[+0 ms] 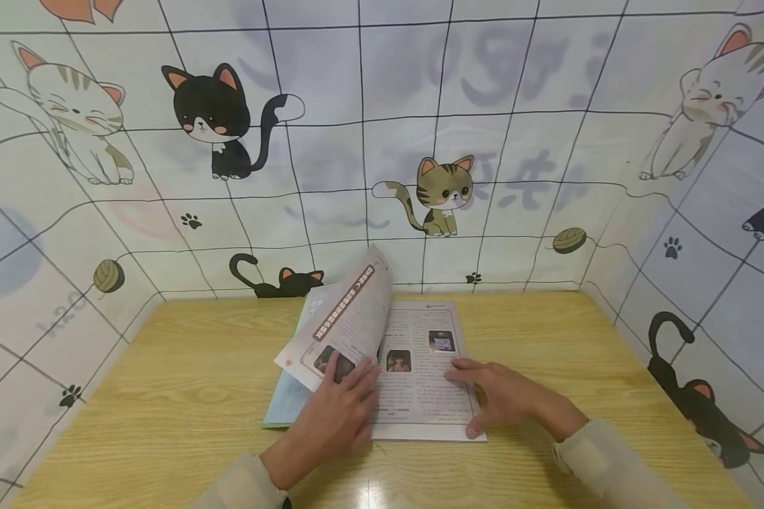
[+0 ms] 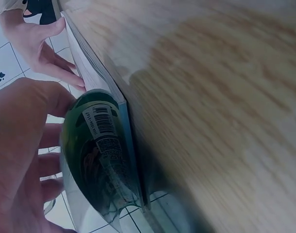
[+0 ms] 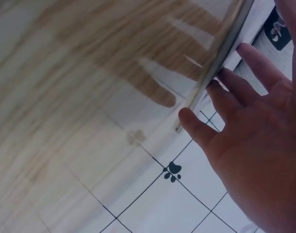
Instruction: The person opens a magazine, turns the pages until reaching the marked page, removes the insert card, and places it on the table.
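Observation:
An opened magazine (image 1: 420,396) lies on the wooden table, its right page showing text and small photos. One printed leaf (image 1: 356,318) stands lifted and curved over the left side, its top corner pointing up. My left hand (image 1: 340,406) rests on the lower part of this leaf, fingers extended across a photo. In the left wrist view, a curved green sheet with a barcode (image 2: 97,121) shows beside the left hand (image 2: 26,145). My right hand (image 1: 503,396) touches the right page's outer edge with fingers spread; the right wrist view shows its fingertips (image 3: 189,116) at that edge.
Under the leaf, a light blue page with a green edge (image 1: 283,406) lies at the left. The yellowish wooden table (image 1: 184,382) surrounds the magazine. A white grid-lined cloth printed with cats (image 1: 331,162) stands behind and at both sides.

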A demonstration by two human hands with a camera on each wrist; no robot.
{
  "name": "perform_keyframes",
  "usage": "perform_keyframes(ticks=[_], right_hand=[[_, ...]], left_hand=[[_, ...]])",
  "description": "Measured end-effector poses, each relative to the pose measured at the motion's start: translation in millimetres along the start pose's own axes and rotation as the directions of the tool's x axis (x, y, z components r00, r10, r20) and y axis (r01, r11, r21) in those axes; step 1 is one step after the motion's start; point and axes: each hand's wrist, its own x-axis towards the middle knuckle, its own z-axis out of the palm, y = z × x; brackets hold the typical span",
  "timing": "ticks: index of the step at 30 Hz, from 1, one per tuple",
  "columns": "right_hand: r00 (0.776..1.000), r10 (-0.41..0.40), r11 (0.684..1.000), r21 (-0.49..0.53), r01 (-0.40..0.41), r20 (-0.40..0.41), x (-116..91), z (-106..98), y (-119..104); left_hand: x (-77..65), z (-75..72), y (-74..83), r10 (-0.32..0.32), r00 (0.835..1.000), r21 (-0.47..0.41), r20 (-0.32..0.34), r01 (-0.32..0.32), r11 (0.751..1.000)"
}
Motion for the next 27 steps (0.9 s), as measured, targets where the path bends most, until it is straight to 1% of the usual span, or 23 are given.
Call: perform_keyframes(ticks=[3, 6, 10, 13, 15, 18, 27], right_hand=[[1.000, 0.003, 1.000, 0.002, -0.003, 0.002, 0.1, 1.3, 1.2], [1.000, 0.001, 1.000, -0.002, -0.001, -0.002, 0.6, 2.8, 2.5], [1.000, 0.000, 1.000, -0.003, 0.000, -0.006, 0.9, 3.1, 3.3], [1.000, 0.006, 1.000, -0.003, -0.007, -0.003, 0.5, 2.8, 3.2], [1.000, 0.007, 1.000, -0.007, -0.007, -0.003, 0.2, 2.7, 2.9], [1.000, 0.006, 1.000, -0.011, -0.006, -0.005, -0.4, 2.5, 1.6], [1.000, 0.013, 1.000, -0.011, -0.012, 0.004, -0.7, 0.4, -0.9]], left_hand=[[-1.2, 0.6, 0.3, -0.043, 0.999, -0.061, 0.018, 0.044, 0.997], [-3.0, 1.6, 0.2, -0.090, 0.995, -0.124, 0.049, 0.096, 0.988], [-5.2, 4.2, -0.6, -0.142, 0.986, -0.204, 0.089, 0.158, 0.966], [-6.1, 5.6, -1.7, -0.165, 0.980, -0.253, 0.110, 0.188, 0.949], [-6.5, 6.0, -2.2, -0.176, 0.977, -0.280, 0.122, 0.204, 0.938], [-7.4, 6.0, -2.5, -0.187, 0.973, -0.301, 0.133, 0.219, 0.928], [-8.8, 8.2, -2.2, -0.192, 0.972, -0.311, 0.132, 0.225, 0.924]])
